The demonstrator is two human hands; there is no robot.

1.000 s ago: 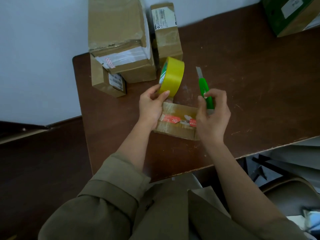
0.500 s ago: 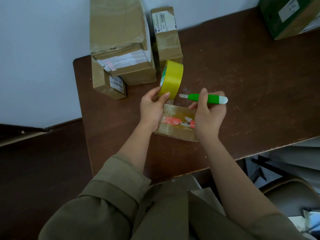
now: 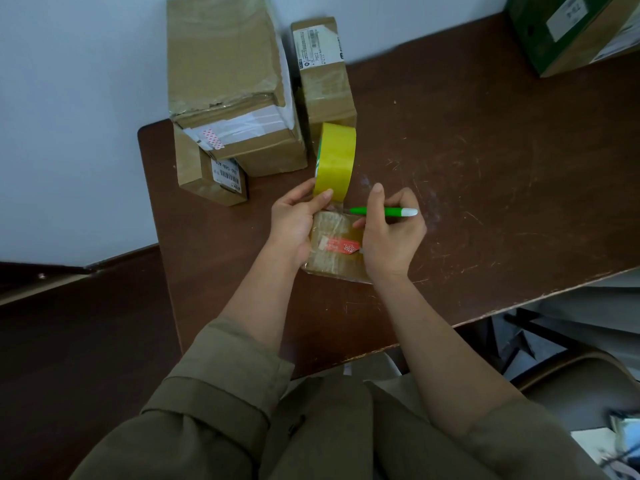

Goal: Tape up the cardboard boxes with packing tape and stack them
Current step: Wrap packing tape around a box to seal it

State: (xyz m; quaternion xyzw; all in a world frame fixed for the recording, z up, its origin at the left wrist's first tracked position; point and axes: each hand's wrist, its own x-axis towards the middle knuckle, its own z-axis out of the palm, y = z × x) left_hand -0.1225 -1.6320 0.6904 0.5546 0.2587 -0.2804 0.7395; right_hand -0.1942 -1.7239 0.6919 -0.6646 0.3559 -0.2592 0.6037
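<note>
Head view: the small flat tape-covered cardboard box point(image 3: 337, 245) lies on the brown bench point(image 3: 485, 150) between both hands. Left hand point(image 3: 294, 226) grips the upright yellow packing-tape roll point(image 3: 335, 161) just beyond it. Right hand point(image 3: 393, 237) grips a green utility knife point(image 3: 384, 212), long axis crosswise, tip toward the stretched tape.

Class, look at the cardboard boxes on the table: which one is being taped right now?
The small flat box between the left hand and right hand, bearing a red label. The other boxes stand untouched at the table's back.
</note>
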